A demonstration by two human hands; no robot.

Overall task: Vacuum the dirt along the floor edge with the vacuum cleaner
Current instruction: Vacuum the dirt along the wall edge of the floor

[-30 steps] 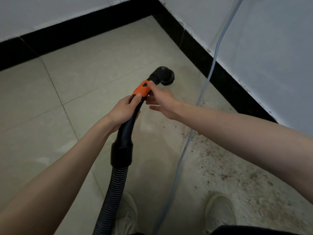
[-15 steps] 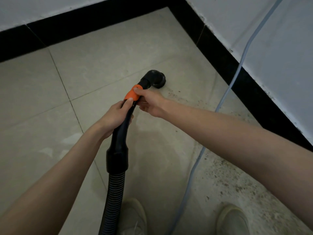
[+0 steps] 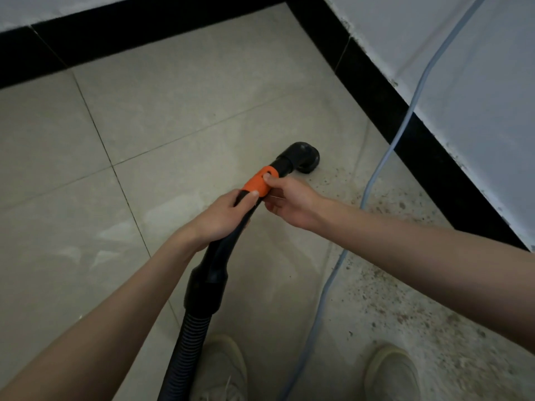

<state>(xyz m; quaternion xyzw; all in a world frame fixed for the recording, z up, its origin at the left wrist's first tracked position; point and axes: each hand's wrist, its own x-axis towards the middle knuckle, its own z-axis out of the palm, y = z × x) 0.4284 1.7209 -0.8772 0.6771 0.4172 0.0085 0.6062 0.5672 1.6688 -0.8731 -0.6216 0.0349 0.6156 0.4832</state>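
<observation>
Two hands on the vacuum wand, nozzle down on the tile near the corner.

Left hand (image 3: 223, 218) wraps its curled fingers round the black wand (image 3: 228, 244), thumb lying against the near end of the orange collar (image 3: 258, 183). Right hand (image 3: 292, 202) pinches that collar from the right, thumb on top, remaining fingers loosely curled beneath it. The round black nozzle (image 3: 304, 159) sits at the far end of the wand, on pale floor tile (image 3: 173, 117), close to the black baseboard (image 3: 385, 111) on the right but apart from it. Brown dirt (image 3: 405, 299) speckles the floor along that baseboard, right of the nozzle and nearer. Ribbed hose (image 3: 188, 342) runs near-left. A pale cable (image 3: 376, 175) trails down the right wall across the dirt. Two light shoes (image 3: 390, 371) at the near edge.
</observation>
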